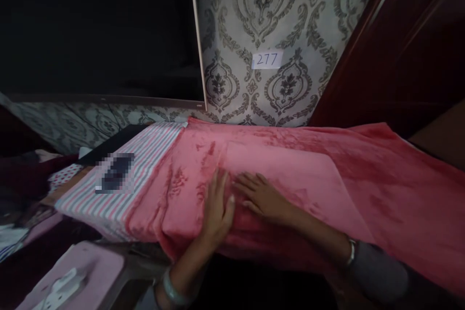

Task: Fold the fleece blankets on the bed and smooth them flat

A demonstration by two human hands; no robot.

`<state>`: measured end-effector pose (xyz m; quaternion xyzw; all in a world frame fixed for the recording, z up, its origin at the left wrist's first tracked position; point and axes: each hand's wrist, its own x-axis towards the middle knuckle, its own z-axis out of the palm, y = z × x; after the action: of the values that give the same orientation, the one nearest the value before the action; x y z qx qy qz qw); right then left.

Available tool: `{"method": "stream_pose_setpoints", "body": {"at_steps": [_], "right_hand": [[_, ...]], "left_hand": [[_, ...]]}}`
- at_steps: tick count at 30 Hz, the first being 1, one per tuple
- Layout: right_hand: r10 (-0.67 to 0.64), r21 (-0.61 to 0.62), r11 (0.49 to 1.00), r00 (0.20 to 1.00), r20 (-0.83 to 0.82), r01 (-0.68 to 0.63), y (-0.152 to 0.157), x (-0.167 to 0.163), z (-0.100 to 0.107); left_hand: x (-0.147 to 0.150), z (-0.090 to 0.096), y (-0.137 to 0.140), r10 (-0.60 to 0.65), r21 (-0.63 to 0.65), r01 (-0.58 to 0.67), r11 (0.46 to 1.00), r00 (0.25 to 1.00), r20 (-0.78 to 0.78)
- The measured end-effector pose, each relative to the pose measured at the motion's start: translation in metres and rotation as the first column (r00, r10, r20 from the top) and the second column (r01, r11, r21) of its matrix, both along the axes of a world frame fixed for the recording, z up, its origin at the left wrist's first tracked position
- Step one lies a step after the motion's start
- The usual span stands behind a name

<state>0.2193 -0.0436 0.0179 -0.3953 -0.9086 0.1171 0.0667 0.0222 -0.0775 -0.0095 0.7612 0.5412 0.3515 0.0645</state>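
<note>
A pink plush blanket [366,174] is spread over a table. On it lies a smoother, paler pink layer of cloth [290,160] with straight edges; I cannot tell if it is a separate piece or a fold. My left hand [218,208] rests on the blanket at this layer's left edge, palm down, fingers stretched forward. My right hand [263,197] lies flat close beside it, on the pale layer's near left part, fingers pointing left. Neither hand grips anything. Wrinkles run through the blanket left of my hands.
A striped cloth [145,160] covers the table's left end, with a blurred-out dark object [116,173] on it. At the lower left, a white power strip [61,290] sits on a pink stool [98,261]. A large television [101,29] and patterned wall stand behind.
</note>
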Motion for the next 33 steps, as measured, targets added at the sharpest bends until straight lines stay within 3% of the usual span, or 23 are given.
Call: {"method": "stream_pose_setpoints", "body": {"at_steps": [2,4,8,11,16,21,25,27,30,32,33], "right_hand": [[0.074,0.028,0.997,0.997,-0.005,-0.074,-0.013,-0.004,-0.006],[0.142,0.066,0.988,0.990,-0.014,-0.140,-0.018,-0.010,-0.010],[0.156,0.098,0.984,0.985,-0.069,-0.149,-0.022,-0.016,-0.017],[0.127,0.080,0.990,0.988,-0.088,-0.120,-0.024,-0.015,-0.022],[0.117,0.074,0.991,0.988,-0.097,-0.110,-0.022,-0.013,-0.027],[0.106,0.024,0.994,0.987,-0.123,-0.104,-0.024,-0.014,-0.017],[0.108,0.035,0.994,0.980,-0.169,-0.103,-0.035,0.001,0.005],[0.083,0.098,0.993,0.977,-0.195,-0.064,-0.043,0.017,0.009],[0.034,0.141,0.990,0.985,-0.170,-0.010,-0.054,0.042,0.001],[0.012,0.126,0.992,0.992,-0.127,0.005,-0.060,0.052,-0.012],[0.005,0.119,0.993,0.994,-0.113,0.009,-0.062,0.055,-0.018]], "left_hand": [[-0.004,0.018,0.011,-0.085,-0.029,0.085,0.996,0.996,0.004],[-0.004,0.032,0.029,-0.201,-0.087,0.194,0.977,0.976,-0.089],[0.000,0.033,0.070,-0.308,-0.207,0.245,0.947,0.873,-0.377],[-0.004,0.019,0.094,-0.303,-0.208,0.228,0.951,0.821,-0.484],[-0.019,0.013,0.123,-0.238,-0.245,0.133,0.960,0.848,-0.473],[-0.021,0.034,0.138,-0.120,-0.181,0.035,0.983,0.868,-0.481],[0.010,0.056,0.130,-0.163,-0.080,0.142,0.987,0.853,-0.495],[0.036,0.063,0.122,-0.319,-0.123,0.299,0.946,0.800,-0.508],[0.075,0.063,0.112,-0.596,-0.290,0.523,0.801,0.655,-0.465],[0.095,0.055,0.108,-0.684,-0.352,0.589,0.727,0.580,-0.441],[0.102,0.050,0.107,-0.692,-0.346,0.605,0.717,0.563,-0.452]]}}
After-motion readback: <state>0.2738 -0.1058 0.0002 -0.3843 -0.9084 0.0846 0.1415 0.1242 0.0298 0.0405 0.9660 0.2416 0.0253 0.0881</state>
